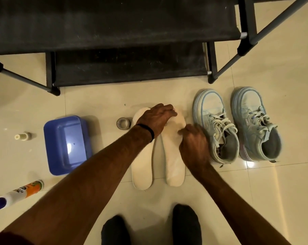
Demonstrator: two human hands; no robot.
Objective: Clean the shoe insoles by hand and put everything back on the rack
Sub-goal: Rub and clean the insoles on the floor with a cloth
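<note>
Glossy cream floor tiles [100, 103] lay before the black rack [114, 32]. Both insoles [174, 156] lay at centre, shoes [218, 131] at 3 o'clock. The left hand [156, 119] curled on the toe; the right hand's [193, 145] grip was blurred, unreadable. Judged risk: the insole skidding on the slick tile

Insoles [158, 156] between basin [66, 144] and shoes [238, 126]

Looks like a home entryway: glossy cream tiled floor [273, 191], with a black metal-framed fabric-shelved shoe rack [114, 41] standing on it. Just in front of that rack, a pair of pale blue lace-up sneakers [238, 124].
</note>
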